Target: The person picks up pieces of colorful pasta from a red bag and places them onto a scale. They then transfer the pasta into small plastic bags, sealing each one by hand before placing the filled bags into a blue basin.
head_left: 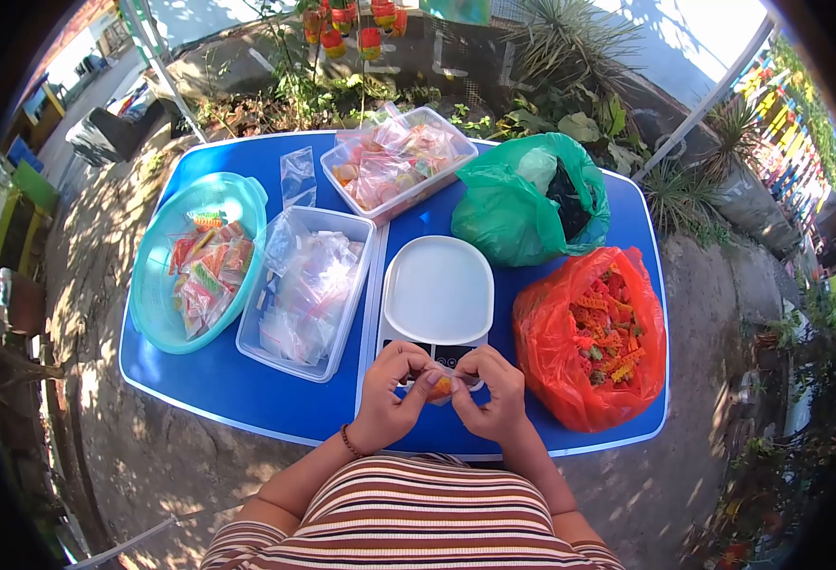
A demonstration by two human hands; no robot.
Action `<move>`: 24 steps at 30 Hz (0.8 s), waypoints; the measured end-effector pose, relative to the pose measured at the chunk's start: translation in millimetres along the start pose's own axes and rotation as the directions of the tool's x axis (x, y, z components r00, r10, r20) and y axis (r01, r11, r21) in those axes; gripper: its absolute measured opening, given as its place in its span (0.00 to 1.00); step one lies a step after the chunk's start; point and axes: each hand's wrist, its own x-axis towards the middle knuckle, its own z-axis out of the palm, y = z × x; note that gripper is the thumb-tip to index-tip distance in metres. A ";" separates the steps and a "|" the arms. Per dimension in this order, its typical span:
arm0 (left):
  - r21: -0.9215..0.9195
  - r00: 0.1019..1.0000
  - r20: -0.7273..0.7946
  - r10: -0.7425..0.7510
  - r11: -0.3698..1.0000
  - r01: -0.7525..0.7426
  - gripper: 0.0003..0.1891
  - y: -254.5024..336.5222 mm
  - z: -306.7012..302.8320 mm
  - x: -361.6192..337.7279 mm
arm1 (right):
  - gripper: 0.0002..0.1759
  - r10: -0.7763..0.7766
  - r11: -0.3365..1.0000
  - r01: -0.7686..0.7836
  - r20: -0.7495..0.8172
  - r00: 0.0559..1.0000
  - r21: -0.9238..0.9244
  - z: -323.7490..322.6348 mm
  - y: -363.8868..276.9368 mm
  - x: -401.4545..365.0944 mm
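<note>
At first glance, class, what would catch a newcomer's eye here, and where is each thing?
The red bag of orange spiral snacks sits at the right edge of the blue table, a green bag behind it. In front of the white scale, the left hand and right hand pinch a small packet.

Blue table (247,389), white scale (437,290), turquoise bowl (157,313) at the left, green bag (508,214) in the upper right, red-orange bag (555,356) of multicoloured snacks (610,337) — orange, yellow, green, striped shirt (418,518) — brown, white, at the bottom.
</note>
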 end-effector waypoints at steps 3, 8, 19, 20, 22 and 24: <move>0.010 1.000 0.006 0.012 1.000 -0.012 0.03 0.8 1.4 -0.8 | 0.06 0.021 1.000 -0.021 0.010 1.000 -0.019 3.3 -3.2 0.1; -0.021 0.999 0.018 0.038 0.999 -0.038 0.02 -0.6 -4.3 0.3 | 0.07 -0.043 0.997 0.044 0.020 0.999 -0.067 2.8 -4.4 3.2; -0.028 0.999 0.052 0.004 1.000 -0.002 0.03 5.2 -5.7 2.6 | 0.05 0.022 0.997 -0.016 0.077 0.997 -0.082 -19.9 -3.0 -0.1; -0.059 0.998 0.067 -0.011 0.998 0.015 0.03 4.4 -6.0 2.8 | 0.07 0.051 0.992 -0.041 0.084 0.995 -0.122 -21.3 -7.5 0.9; -0.036 0.997 0.072 0.002 0.999 0.000 0.05 2.6 -7.9 1.1 | 0.09 0.107 0.976 -0.085 0.098 0.989 -0.201 -22.6 -19.9 5.6; -0.026 0.996 0.081 0.030 0.999 -0.028 0.07 1.7 -8.8 1.1 | 0.13 0.208 0.978 -0.209 0.083 0.975 0.001 -14.6 -14.7 -0.2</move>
